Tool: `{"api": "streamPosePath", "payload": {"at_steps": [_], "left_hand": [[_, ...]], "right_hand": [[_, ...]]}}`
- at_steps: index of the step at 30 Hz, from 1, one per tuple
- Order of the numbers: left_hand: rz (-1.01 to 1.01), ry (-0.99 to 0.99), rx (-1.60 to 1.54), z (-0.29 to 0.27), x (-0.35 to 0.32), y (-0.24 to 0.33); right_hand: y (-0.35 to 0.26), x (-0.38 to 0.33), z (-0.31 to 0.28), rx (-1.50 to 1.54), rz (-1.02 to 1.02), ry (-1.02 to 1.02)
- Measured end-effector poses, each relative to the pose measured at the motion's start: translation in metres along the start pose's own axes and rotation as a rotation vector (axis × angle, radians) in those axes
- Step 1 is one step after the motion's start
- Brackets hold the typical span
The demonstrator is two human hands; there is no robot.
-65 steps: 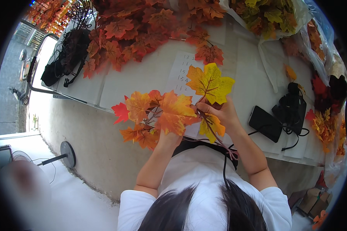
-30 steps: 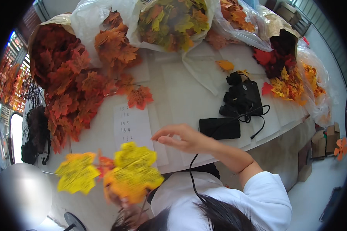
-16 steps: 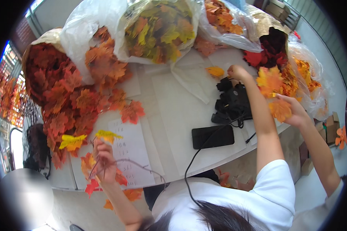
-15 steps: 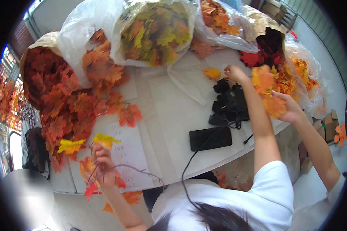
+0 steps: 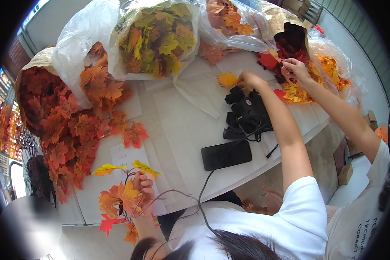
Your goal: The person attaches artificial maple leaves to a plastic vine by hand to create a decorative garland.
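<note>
- Head fisheye looks down from above the near edge of the table point(image 5: 177, 130), facing its far side.
- Close: left hand point(image 5: 145, 190) and right hand point(image 5: 249, 81) both within frame.

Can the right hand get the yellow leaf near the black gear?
Probably yes: the right hand is right by the yellow leaf, and nothing seems to block it. Whether they touch is unclear.

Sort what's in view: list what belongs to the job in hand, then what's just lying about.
Seemingly part of the job:
maple leaf spray, held in the left hand
yellow leaf, next to the right hand
heaped red maple leaves
bagged yellow maple leaves

Seemingly just lying about:
black phone-like device
black strapped gear
cardboard box
</note>
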State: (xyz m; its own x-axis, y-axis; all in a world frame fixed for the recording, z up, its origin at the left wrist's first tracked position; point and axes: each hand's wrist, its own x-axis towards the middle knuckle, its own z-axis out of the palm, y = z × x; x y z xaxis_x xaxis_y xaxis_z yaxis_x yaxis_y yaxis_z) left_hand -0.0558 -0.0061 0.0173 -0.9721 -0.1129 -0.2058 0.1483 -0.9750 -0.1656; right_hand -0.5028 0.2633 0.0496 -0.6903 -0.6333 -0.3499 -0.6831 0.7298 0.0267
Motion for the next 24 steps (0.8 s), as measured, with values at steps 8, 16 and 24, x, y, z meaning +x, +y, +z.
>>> {"api": "streamPosePath", "payload": {"at_steps": [8,16,24], "left_hand": [[0.132,0.05,0.279,-0.007,0.021,-0.034],[0.263,0.24,0.494,0.007,0.012,-0.04],[0.522,0.375,0.632,0.002,0.0,-0.044]], "right_hand": [[-0.195,-0.083,-0.014,0.885,-0.329,0.481],[-0.274,-0.09,0.066,0.583,-0.415,0.613],[-0.303,-0.113,0.058,1.217,-0.481,0.264]]}}
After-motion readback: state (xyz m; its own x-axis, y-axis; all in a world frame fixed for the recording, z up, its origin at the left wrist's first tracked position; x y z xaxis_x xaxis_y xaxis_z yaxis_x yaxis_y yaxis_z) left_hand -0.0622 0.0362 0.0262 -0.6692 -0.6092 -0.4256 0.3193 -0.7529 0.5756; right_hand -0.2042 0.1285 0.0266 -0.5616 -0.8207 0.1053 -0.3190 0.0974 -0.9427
